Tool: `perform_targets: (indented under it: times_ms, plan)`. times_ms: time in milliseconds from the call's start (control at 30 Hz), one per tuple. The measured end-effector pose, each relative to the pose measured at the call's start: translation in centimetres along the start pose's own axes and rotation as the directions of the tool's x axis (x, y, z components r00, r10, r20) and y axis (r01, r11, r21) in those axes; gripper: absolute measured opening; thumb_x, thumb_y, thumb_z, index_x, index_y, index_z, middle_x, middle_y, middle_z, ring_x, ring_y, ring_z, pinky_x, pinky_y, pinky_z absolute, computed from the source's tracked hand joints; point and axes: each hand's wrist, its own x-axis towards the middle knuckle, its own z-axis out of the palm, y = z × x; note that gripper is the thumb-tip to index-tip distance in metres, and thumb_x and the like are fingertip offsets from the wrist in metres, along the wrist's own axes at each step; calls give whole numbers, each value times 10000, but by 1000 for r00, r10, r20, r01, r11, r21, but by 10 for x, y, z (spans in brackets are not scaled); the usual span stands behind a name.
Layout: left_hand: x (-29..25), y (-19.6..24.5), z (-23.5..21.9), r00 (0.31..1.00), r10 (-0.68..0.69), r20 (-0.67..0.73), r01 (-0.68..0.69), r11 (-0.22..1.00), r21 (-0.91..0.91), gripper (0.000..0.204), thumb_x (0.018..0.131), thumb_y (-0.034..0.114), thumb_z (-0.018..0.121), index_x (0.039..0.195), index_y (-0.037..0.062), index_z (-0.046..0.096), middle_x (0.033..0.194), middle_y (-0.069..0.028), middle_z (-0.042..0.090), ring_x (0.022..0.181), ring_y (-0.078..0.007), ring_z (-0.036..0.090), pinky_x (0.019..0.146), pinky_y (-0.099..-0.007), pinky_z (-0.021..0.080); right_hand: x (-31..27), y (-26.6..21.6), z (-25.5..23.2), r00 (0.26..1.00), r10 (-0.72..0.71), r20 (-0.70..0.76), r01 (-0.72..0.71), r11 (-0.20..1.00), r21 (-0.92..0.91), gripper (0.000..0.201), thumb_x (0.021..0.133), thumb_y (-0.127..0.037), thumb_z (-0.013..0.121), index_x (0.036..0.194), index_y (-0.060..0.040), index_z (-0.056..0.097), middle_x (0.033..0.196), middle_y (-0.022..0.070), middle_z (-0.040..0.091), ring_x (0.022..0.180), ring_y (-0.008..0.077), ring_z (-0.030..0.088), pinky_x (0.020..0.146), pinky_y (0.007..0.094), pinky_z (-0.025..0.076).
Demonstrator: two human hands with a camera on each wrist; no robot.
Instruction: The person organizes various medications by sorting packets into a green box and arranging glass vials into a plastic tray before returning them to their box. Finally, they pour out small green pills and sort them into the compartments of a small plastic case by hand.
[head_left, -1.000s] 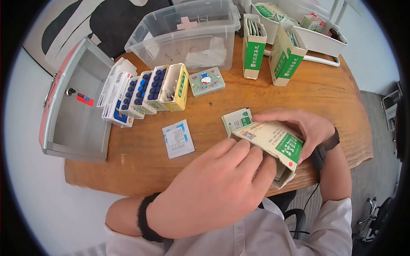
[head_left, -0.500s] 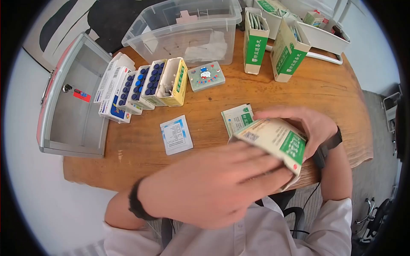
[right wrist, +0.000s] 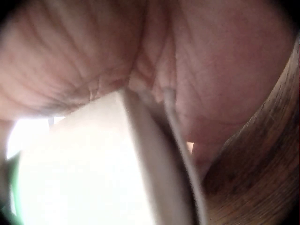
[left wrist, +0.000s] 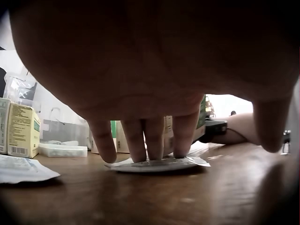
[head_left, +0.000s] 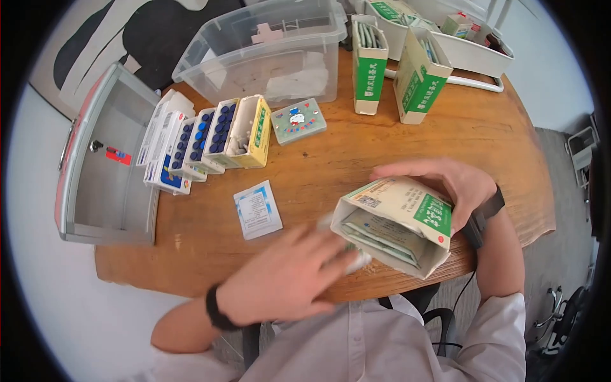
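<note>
My right hand holds a cream-and-green medicine box tilted over the table, its open end facing me. Several flat sachets show inside. My left hand, blurred in the head view, lies beside the box's mouth. In the left wrist view its straight fingers reach down onto a flat sachet on the wood, fingertips on its top; the hand covers most of it from above. A white-and-blue packet lies to the left. Close up in the right wrist view, the box sits against the right palm.
Two upright green-and-cream boxes stand at the back, before a white bin. Cartons of blue-capped vials, a yellow carton, a cartoon-lidded case and a clear tub stand left, near a metal-framed case.
My left hand has come out of the box's mouth and moved left and down. The sachet that lay behind the box is now under that hand. The right hand keeps holding the box.
</note>
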Motion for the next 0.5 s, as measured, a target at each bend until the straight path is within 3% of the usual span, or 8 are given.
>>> perform_targets:
  times_ms: [33,100,167,233,267,300,367,500]
  plan:
    - [-11,9,5,997,46,63,-48,998,28,620,910,343,846,1445,77,683,1455,-154,667,1393,-298,619,1171,-502,496,0,0,0,1000,-7,-13,7,1000,0,1320,629,-199,1074,1719,41,369,1672,188,542,1514,223,525,1300,356,343]
    - [-36,19,24,990,133,55,-136,989,60,525,928,282,828,1402,87,714,1374,-129,706,1307,-276,666,1095,-456,542,0,1,0,1000,14,-6,-14,999,38,1317,634,-197,1071,1722,35,366,1663,185,552,1502,218,532,1295,353,349]
    - [-38,22,15,978,206,37,-209,974,92,435,947,220,810,1360,97,745,1294,-104,745,1221,-253,713,1020,-410,587,0,-1,-1,1000,12,3,-12,1000,10,1315,636,-198,1070,1723,33,367,1660,184,556,1500,216,534,1292,352,353]
    - [-38,27,-12,933,182,-310,-198,980,-19,296,967,133,768,1260,103,794,1168,-71,790,1046,-227,757,904,-339,615,2,-1,0,1000,15,22,-15,1000,-17,1312,639,-199,1069,1723,32,367,1656,183,560,1497,214,535,1290,352,357]
    - [-36,27,-28,895,162,-416,-203,978,-56,279,958,132,782,1233,97,804,1162,-73,800,1009,-233,757,876,-371,609,2,-1,0,1000,14,17,-14,1000,-11,1310,639,-200,1069,1722,33,368,1654,183,562,1497,213,535,1290,352,357]
    - [-31,29,-39,894,157,-420,-196,979,-52,279,958,132,782,1233,97,804,1162,-73,800,1009,-233,757,876,-371,609,2,-1,1,1000,9,13,-9,1000,-8,1309,640,-202,1069,1721,34,370,1652,183,565,1497,212,535,1290,352,357]
    - [-13,32,-53,818,78,-570,-84,996,15,321,907,97,792,1227,93,808,1174,-78,800,1003,-240,757,852,-392,578,2,-1,0,1000,1,16,0,999,-49,1306,642,-200,1069,1720,34,371,1651,185,565,1497,213,535,1292,355,356]
    - [25,25,-55,876,69,-477,-54,998,44,417,819,80,823,1235,98,805,1171,-81,797,1009,-240,751,855,-408,543,0,-2,3,1000,0,-22,-2,998,-65,1300,643,-210,1069,1718,33,378,1649,184,564,1495,213,536,1295,360,360]
